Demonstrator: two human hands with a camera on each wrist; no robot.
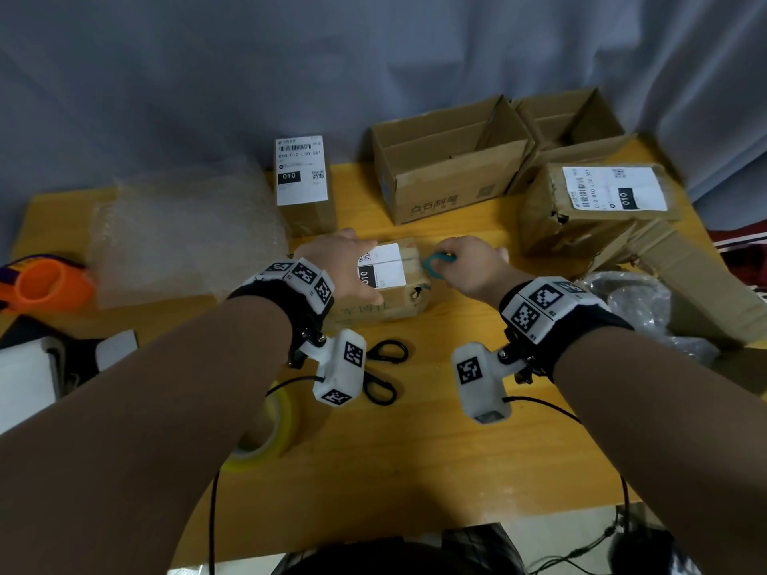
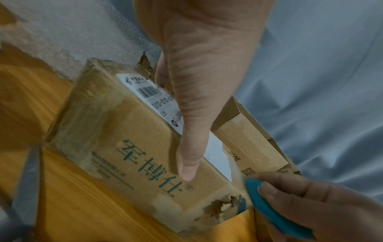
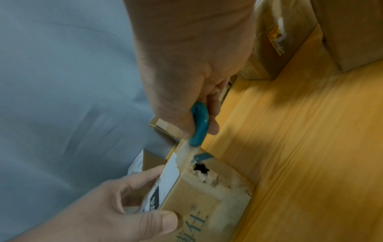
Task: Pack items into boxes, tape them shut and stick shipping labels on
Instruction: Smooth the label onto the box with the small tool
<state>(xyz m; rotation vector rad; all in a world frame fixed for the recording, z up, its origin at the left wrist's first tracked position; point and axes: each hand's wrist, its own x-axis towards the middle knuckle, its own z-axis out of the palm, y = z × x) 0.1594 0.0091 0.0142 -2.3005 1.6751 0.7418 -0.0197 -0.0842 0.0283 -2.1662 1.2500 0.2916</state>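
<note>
Small labelled box [image 1: 390, 284] at mid tabletop [image 1: 415, 450], gripped by left hand [image 1: 344, 263], thumb down its near side, fingers over the far edge. Right hand [image 1: 473, 263] pinched around a teal cutter [image 1: 436, 263] at the box's right top corner. Crowded close around: black scissors [image 1: 384, 371] just in front, yellow tape roll [image 1: 269, 425] near left, bubble wrap [image 1: 182, 230] and orange tape dispenser [image 1: 45, 284] further left. Behind: upright labelled carton [image 1: 305, 188], open box [image 1: 448, 159], taped labelled parcel [image 1: 593, 205] to the right.
</note>
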